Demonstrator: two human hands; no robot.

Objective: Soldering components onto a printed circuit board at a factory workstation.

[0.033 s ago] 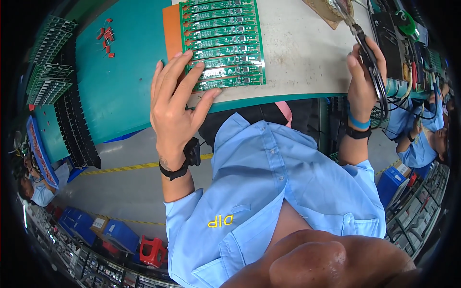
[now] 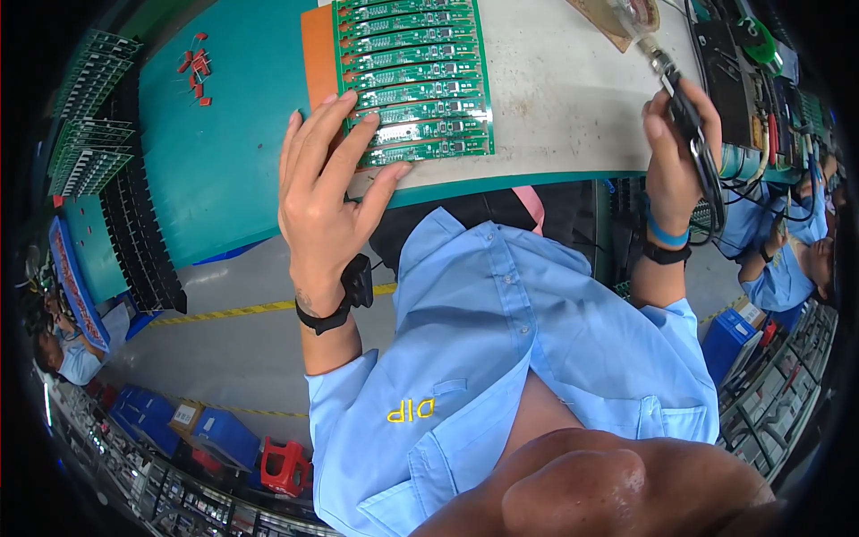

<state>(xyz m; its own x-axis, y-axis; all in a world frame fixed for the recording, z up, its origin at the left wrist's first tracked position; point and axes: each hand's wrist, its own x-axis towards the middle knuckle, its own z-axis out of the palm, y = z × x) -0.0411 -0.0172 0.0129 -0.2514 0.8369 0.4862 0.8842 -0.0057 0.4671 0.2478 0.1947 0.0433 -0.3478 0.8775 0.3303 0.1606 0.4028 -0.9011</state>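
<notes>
My left hand (image 2: 327, 192) lies with its fingers spread over the left and near edge of a panel of green circuit boards (image 2: 416, 80). The panel's long narrow boards are stacked in rows, dotted with small dark chips. In my right hand (image 2: 676, 161) is a soldering iron (image 2: 687, 116) with a black handle, my fingers wrapped round it. Its metal shaft points away from me, toward a round container (image 2: 641, 12) at the top right. The tip blurs against that container, and I cannot tell whether they touch.
Orange sheet (image 2: 318, 58) shows beside the panel. Several small red components (image 2: 199, 67) with wire leads lie on the green mat (image 2: 224, 161). Upright boards (image 2: 94, 72) stand in a black rack (image 2: 143, 233) at far left. Tools and cables (image 2: 774, 134) crowd the right; co-workers sit at both sides.
My right hand has tilted the soldering iron a little, its metal shaft shifting slightly. My left hand and the circuit boards stay almost in place.
</notes>
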